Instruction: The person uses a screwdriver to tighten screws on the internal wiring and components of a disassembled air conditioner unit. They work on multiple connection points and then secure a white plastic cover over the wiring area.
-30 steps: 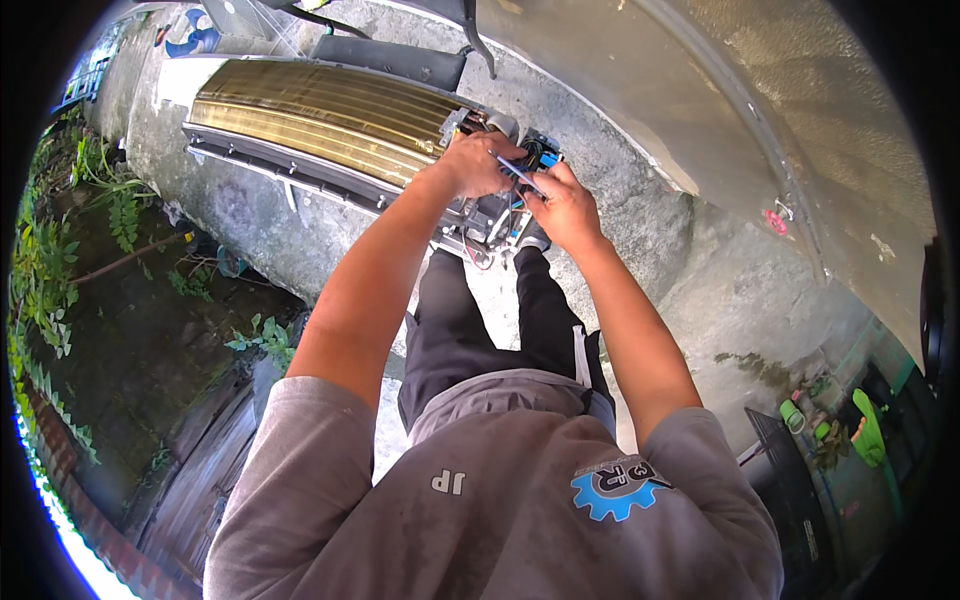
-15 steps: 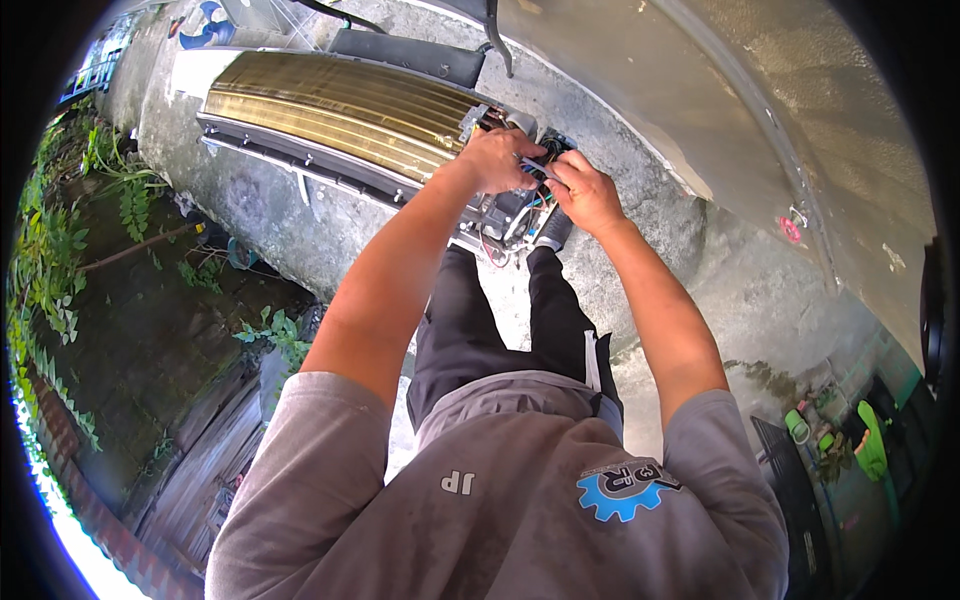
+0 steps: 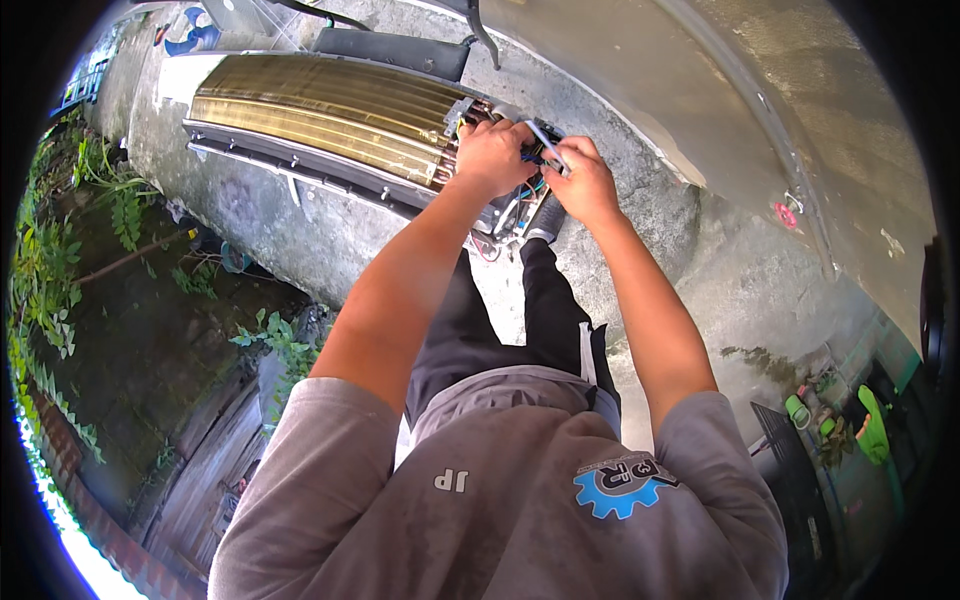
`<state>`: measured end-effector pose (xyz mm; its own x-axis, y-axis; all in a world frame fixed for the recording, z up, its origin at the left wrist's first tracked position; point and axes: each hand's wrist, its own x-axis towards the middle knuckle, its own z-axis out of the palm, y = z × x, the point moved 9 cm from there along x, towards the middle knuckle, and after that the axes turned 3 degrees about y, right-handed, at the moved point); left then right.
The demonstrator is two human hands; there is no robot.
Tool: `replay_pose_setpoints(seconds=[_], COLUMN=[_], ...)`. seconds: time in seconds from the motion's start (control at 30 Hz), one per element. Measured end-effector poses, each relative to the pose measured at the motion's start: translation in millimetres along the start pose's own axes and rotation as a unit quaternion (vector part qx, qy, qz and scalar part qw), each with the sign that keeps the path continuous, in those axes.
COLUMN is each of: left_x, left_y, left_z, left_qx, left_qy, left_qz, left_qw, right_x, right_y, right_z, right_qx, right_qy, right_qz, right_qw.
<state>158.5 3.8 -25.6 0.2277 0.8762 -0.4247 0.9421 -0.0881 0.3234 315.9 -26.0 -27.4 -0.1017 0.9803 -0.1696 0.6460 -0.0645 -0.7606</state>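
Note:
An indoor air-conditioner unit with a gold finned coil lies stripped of its cover on the concrete. Both hands are at its right end, among loose coloured wires and small parts. My left hand rests over that end with its fingers curled down; whatever they grip is hidden under them. Close beside it, my right hand is closed on a slim pale grey stick-like piece. The piece tilts up and to the left out of the fingers, and its exact kind does not show.
My shoe stands right against the unit's wired end. A dark padded panel and a blue fan blade lie beyond the coil. A wall rises at the right; plants grow past the ledge at the left.
My right hand has shifted slightly, and the pale stick-like piece now shows longer, tilted away from the left hand. My left hand has drawn a little back from it. The whole view has shifted slightly.

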Motion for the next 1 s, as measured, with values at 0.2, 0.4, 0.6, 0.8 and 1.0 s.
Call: replay_pose_setpoints(seconds=[0.2,0.4,0.6,0.8,1.0], left_x=[9,12,7,9,7], left_y=[7,8,4,5,6], left_z=[-2,-4,-2,0,0], left_qx=[0.029,0.061,0.042,0.044,0.045], left_qy=[0.034,-0.002,-0.034,-0.04,-0.006], left_qz=[-0.047,-0.049,-0.014,-0.018,-0.004], left_qw=[0.998,0.997,0.998,0.998,0.999], right_x=[-39,-33,-23,-8,-15], right_y=[-6,-5,3,9,5], right_z=[-1,7,14,18,16], right_qx=[-0.052,-0.082,-0.057,-0.137,-0.142], right_qy=[-0.047,-0.024,0.018,-0.098,-0.087], right_qz=[0.007,0.065,0.107,0.13,0.128], right_qw=[0.998,0.994,0.992,0.977,0.978])
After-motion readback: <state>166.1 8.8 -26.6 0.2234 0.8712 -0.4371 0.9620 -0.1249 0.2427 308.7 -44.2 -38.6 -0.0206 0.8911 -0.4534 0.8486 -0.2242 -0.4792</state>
